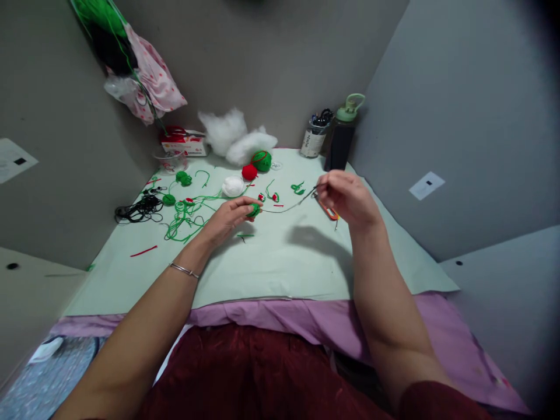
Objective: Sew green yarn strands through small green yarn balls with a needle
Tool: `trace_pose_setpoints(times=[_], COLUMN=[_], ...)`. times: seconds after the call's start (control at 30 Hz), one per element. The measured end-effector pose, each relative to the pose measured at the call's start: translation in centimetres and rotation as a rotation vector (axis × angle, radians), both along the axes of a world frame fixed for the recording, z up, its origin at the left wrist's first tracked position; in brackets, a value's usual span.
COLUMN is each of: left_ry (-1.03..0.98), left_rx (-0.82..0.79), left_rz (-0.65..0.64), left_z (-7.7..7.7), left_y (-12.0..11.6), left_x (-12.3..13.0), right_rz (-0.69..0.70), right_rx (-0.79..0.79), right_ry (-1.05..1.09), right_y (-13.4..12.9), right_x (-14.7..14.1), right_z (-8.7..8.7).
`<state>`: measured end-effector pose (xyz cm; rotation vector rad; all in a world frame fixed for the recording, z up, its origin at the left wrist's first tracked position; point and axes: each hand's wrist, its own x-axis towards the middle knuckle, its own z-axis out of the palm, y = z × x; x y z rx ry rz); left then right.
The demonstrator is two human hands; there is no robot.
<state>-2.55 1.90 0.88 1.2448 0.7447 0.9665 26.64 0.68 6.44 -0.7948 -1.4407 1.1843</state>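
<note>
Pinched in the fingertips of my left hand (231, 219) is a small green crocheted piece (253, 210). A thin dark yarn strand (284, 210) runs from it to my right hand (345, 195), raised to the right with its fingers closed on the strand. Whether a needle is among those fingers cannot be made out. Under my right hand lies an orange-handled tool (328, 209), partly covered. Small green and red crocheted pieces (275, 197) sit just beyond my left hand, near a white yarn ball (233, 186).
Tangled green yarn (186, 219) and black yarn (142, 208) spread at left. Behind are a red yarn ball (249, 172), a green ball (261, 161), white stuffing (236, 137), a box (186, 144), a pen holder (313, 140) and a bottle (340, 143). Grey partitions (280, 64) enclose the table.
</note>
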Motion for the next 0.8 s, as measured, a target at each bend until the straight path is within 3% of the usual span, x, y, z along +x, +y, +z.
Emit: trace_pose_setpoints(times=[0.07, 0.1, 0.23, 0.33, 0.6, 0.8], left_ry=[-0.043, -0.058, -0.064, -0.061, -0.030, -0.011], left_rx=[-0.010, -0.012, 0.007, 0.028, 0.054, 0.092], left_rz=[0.010, 0.010, 0.022, 0.041, 0.071, 0.069], left_z=[0.1, 0.1, 0.2, 0.1, -0.2, -0.4], left_y=[0.0, 0.0, -0.1, -0.1, 0.1, 0.3], left_x=[0.0, 0.1, 0.2, 0.2, 0.3, 0.3], right_rz=[0.146, 0.145, -0.244, -0.368, -0.295, -0.231], right_rx=[-0.006, 0.017, 0.168, 0.197, 0.374, 0.537], right_ry=[-0.264, -0.374, -0.589, -0.607, -0.799, -0.836], right_y=[-0.6, -0.6, 0.4, 1.1, -1.1, -0.9], right_x=[-0.7, -1.1, -2.1, -2.6, -6.2, -7.0], right_z=[-0.1, -0.3, -1.6, -2.5, -2.6, -3.6])
